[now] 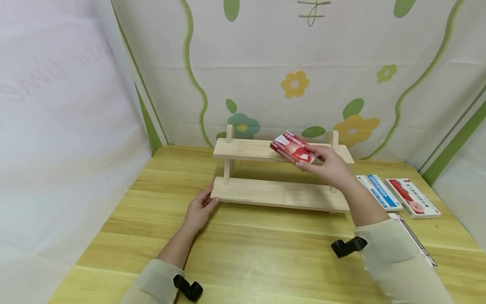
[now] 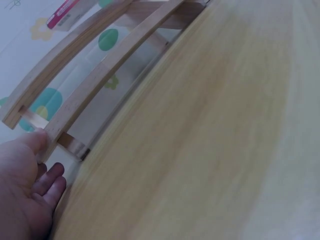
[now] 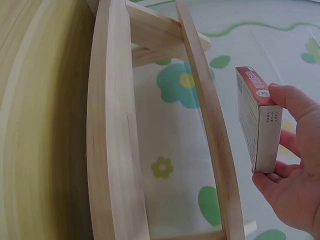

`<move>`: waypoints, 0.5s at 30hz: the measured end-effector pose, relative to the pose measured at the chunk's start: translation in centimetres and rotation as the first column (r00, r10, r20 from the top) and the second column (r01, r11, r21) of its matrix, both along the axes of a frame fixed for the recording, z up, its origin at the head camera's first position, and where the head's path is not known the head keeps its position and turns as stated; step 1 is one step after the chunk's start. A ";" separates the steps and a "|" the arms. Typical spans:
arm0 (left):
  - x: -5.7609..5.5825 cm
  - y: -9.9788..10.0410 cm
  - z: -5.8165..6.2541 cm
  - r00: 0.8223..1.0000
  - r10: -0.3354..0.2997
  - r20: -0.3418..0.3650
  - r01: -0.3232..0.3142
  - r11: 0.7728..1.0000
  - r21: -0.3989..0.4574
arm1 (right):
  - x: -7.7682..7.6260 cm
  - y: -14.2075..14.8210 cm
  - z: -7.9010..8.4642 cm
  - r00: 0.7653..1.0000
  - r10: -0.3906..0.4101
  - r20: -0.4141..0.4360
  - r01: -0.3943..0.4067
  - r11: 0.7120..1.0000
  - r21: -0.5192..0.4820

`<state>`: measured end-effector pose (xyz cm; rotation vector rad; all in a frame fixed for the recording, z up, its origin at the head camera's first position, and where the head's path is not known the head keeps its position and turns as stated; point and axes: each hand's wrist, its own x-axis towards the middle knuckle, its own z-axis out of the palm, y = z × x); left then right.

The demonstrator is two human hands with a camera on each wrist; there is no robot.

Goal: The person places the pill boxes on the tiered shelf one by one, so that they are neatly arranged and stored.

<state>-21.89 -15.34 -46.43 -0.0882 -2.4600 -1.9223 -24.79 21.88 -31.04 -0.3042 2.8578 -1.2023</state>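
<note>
My right hand [image 1: 327, 165] holds a red and white medicine box [image 1: 292, 147] between thumb and fingers. In the head view the box overlaps the upper board of a two-tier wooden shelf [image 1: 277, 192]. The right wrist view shows the medicine box [image 3: 256, 120] gripped at one end, a gap apart from the upper board [image 3: 210, 110]. At the shelf's left end, my left hand [image 1: 199, 209] pinches the lower board's corner. In the left wrist view its thumb lies on top of the lower board [image 2: 95, 82], with the other fingers below. Both boards hold nothing.
To the right of the shelf lie a blue and white box [image 1: 379, 192] and a red and white box [image 1: 414, 197]. Another flat box [image 1: 415, 240] is partly hidden under the right forearm. A flower-patterned cloth [image 1: 265, 76] hangs behind the wooden table [image 1: 265, 253].
</note>
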 end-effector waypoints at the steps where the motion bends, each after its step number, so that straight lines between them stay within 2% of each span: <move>1: 0.0 0.0 0.0 1.000 0.000 0.001 0.000 1.000 -0.001 | -0.2 -0.5 0.0 1.000 0.007 0.005 -0.007 1.000 0.000; 8: -0.3 0.0 -0.3 1.000 0.013 0.006 -0.013 1.000 -0.020 | -1.4 -3.5 -0.4 0.999 0.037 -0.011 -0.037 0.998 0.051; 15: -0.3 0.1 -0.5 1.000 0.015 0.005 -0.015 1.000 -0.011 | -2.3 -6.0 -1.0 0.998 0.056 -0.014 -0.055 0.997 0.048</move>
